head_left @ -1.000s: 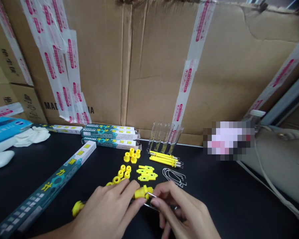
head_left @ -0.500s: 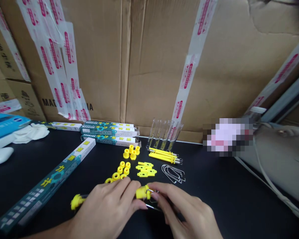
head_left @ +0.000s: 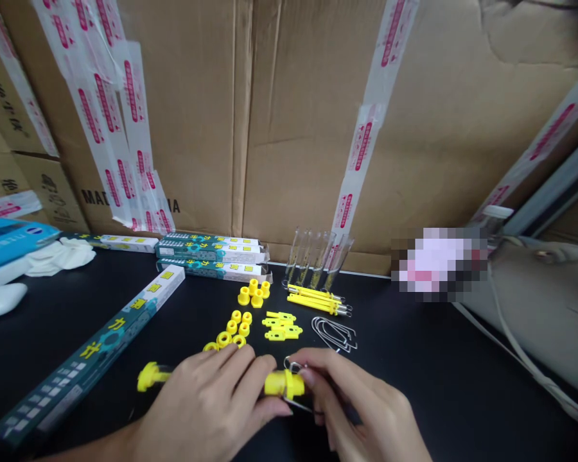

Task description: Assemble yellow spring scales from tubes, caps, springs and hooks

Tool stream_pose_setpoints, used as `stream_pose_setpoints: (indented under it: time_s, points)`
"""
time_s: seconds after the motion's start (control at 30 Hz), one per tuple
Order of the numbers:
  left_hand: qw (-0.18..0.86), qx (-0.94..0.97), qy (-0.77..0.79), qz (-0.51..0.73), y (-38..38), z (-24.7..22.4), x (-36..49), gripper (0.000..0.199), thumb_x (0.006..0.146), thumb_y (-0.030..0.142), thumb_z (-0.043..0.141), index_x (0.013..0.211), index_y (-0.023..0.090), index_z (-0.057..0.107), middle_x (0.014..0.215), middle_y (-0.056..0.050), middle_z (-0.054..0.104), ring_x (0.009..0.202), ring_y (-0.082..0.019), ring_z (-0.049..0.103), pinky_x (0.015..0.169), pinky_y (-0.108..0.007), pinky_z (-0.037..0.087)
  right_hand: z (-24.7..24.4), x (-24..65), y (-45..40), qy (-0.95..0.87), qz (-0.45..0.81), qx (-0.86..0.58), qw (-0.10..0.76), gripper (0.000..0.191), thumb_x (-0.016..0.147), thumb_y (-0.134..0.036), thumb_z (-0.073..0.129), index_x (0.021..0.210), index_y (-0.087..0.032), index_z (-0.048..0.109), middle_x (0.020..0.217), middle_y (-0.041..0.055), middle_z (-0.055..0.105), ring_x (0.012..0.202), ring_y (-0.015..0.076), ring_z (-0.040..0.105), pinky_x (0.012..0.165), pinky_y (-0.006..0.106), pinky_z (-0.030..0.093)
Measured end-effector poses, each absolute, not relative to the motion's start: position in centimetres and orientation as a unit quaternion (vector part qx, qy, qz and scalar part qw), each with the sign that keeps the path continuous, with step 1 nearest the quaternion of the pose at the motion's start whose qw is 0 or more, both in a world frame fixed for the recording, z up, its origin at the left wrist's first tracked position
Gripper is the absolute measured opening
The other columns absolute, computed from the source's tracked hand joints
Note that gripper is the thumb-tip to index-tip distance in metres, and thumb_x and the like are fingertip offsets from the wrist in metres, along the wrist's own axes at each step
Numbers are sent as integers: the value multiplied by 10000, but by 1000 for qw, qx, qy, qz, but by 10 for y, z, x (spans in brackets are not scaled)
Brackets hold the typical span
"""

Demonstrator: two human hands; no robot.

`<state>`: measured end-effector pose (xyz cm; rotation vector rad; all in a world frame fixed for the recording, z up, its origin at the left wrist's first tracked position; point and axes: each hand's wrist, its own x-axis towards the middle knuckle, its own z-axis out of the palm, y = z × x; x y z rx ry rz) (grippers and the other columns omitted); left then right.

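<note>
A clear-tubed spring scale with yellow ends lies crosswise, low in the head view. My left hand is closed around its tube and hides most of it. The far yellow end sticks out on the left. At the right end, my right hand pinches a bent metal wire whose loop shows just above the yellow cap. A straight stretch of wire runs below the cap toward my right fingers. Whether the wire passes through the cap is hidden.
Beyond my hands lie yellow caps, yellow rings, flat yellow pieces, wire hooks and yellow rods with springs. Clear tubes lean against cardboard. Printed boxes lie left; a cable runs right.
The right-end cap has shifted slightly right and down. The wire loop now stands above the cap, where earlier the wire lay across its face. My left hand has moved slightly right.
</note>
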<state>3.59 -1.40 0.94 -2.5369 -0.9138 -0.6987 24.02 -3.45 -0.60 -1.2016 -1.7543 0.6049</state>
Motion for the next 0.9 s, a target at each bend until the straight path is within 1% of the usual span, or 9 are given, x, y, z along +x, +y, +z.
stream_pose_setpoints:
  time_s: [0.07, 0.13, 0.2, 0.27, 0.33, 0.4, 0.5, 0.7, 0.9]
  points:
    - [125, -902, -347, -225, -14, 11, 35, 582, 1097, 444, 161, 969, 200, 673, 806, -23, 760, 684, -225, 759, 511, -342, 572, -2, 241, -32, -661, 343, -492, 451, 262, 1025, -458, 464, 950, -262, 621, 710, -15, 635, 498, 132, 548, 520, 254, 469]
    - [80, -904, -367, -202, -14, 12, 34, 506, 1093, 461, 208, 1067, 208, 646, 889, -25, 764, 721, -228, 766, 541, -344, 588, 2, 241, -30, -627, 417, -485, 446, 347, 1017, -565, 421, 958, -253, 561, 668, -48, 510, 512, 122, 436, 493, 240, 385]
    - [48, -908, -379, -173, -14, 13, 34, 283, 1067, 413, 420, 1150, 222, 611, 975, -22, 760, 766, -236, 768, 579, -334, 601, 5, 242, -30, -612, 466, -477, 425, 423, 998, -639, 392, 997, -246, 547, 636, -73, 395, 543, 128, 353, 506, 241, 327]
    - [20, -909, -393, -138, -14, 15, 34, 188, 991, 322, 613, 1163, 248, 603, 996, -7, 753, 774, -233, 764, 609, -311, 602, 7, 242, -30, -612, 491, -475, 398, 494, 985, -680, 359, 1066, -237, 561, 620, -83, 343, 551, 132, 321, 515, 247, 299]
    - [0, -906, -406, -121, -15, 17, 35, 166, 968, 286, 646, 1131, 267, 620, 969, 7, 750, 768, -218, 759, 635, -279, 595, 9, 242, -32, -631, 480, -478, 377, 519, 990, -673, 346, 1114, -231, 586, 628, -71, 387, 549, 134, 348, 517, 249, 301]
    - [-11, -902, -413, -130, -16, 18, 35, 126, 1002, 306, 581, 1110, 271, 637, 951, 6, 751, 775, -206, 757, 669, -262, 591, 8, 242, -32, -666, 443, -480, 361, 465, 1004, -613, 384, 1127, -229, 616, 683, -38, 493, 567, 139, 409, 530, 248, 336]
    - [-22, -899, -404, -167, -17, 18, 34, 192, 1046, 332, 481, 1116, 274, 650, 951, 2, 754, 788, -190, 755, 694, -251, 589, 6, 242, -32, -706, 387, -485, 342, 353, 1006, -494, 448, 1137, -233, 647, 777, 8, 616, 610, 157, 495, 582, 255, 415]
    - [-26, -900, -389, -194, -17, 17, 33, 226, 1064, 330, 445, 1117, 291, 661, 953, 11, 752, 802, -175, 752, 673, -232, 575, 3, 242, -31, -731, 326, -498, 334, 278, 987, -422, 502, 1086, -245, 692, 677, -17, 571, 584, 162, 486, 553, 242, 430]
    - [-42, -903, -399, -153, -16, 22, 36, 206, 1056, 307, 465, 1101, 281, 664, 938, 13, 749, 807, -194, 753, 690, -265, 574, 3, 244, -31, -747, 301, -487, 338, 242, 993, -369, 506, 1123, -256, 675, 697, -20, 569, 599, 164, 515, 577, 246, 455]
